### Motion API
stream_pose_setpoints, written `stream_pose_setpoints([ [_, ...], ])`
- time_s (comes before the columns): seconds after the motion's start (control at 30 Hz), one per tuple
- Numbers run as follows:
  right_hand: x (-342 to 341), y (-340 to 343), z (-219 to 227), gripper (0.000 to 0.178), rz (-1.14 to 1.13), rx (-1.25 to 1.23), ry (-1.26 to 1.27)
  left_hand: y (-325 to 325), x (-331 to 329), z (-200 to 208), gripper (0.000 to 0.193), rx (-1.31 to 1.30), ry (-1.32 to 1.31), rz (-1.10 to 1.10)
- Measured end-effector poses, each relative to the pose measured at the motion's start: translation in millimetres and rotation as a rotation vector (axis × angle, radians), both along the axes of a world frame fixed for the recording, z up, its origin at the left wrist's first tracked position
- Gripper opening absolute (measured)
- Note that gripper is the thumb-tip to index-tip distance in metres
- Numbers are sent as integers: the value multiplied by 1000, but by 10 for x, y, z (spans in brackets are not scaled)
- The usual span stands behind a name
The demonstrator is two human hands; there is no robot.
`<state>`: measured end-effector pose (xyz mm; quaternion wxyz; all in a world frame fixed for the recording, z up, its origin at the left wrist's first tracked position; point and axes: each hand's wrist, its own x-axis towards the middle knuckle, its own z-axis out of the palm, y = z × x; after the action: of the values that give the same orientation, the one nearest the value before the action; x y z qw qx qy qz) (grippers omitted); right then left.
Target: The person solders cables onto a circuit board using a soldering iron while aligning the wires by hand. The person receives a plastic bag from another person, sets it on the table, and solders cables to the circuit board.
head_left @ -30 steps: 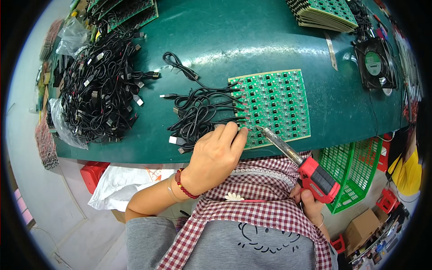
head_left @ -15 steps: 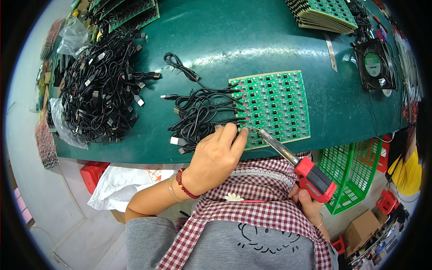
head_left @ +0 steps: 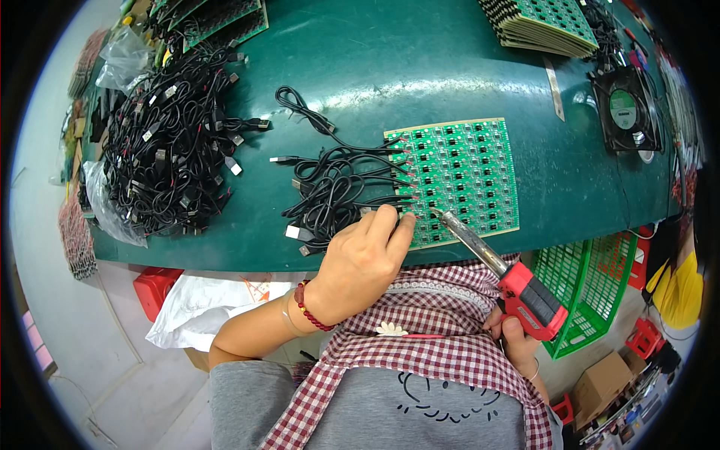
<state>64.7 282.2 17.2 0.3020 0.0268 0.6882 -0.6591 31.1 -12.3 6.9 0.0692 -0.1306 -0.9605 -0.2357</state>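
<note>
My left hand (head_left: 364, 244) rests at the left edge of a green circuit board panel (head_left: 457, 180), thumb and forefinger pinched on a black USB cable, whose end is mostly hidden by the fingers. Several black USB cables (head_left: 330, 187) lie bunched left of the panel, their thin red wire ends reaching its left column. My right hand (head_left: 516, 341), below the table edge, grips a red and black soldering iron (head_left: 532, 300). The iron slants up and left, its tip over the lower part of the panel, a little right of my left fingertips. Whether the tip touches is unclear.
A large heap of black USB cables (head_left: 169, 150) covers the table's left side. More panels are stacked at the back left (head_left: 225, 26) and back right (head_left: 540, 26). A black fan (head_left: 626, 109) stands at the right; a green plastic basket (head_left: 585, 292) is below the table edge.
The soldering iron has shifted slightly right and down, its tip drawing a little away from my left fingertips. My left hand stays at the panel's edge.
</note>
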Motion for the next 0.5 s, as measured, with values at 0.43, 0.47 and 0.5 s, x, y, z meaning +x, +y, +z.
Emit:
stream_pose_setpoints([
  [0.43,-21,-74,20,37,-46,40,61,-2,2,0,34,0,-10,1],
  [0.47,-18,-50,15,28,-14,15,42,-4,1,3,34,0,-12,1],
  [0.5,-15,-49,13,28,-14,14,42,-4,1,6,34,-1,-15,0],
])
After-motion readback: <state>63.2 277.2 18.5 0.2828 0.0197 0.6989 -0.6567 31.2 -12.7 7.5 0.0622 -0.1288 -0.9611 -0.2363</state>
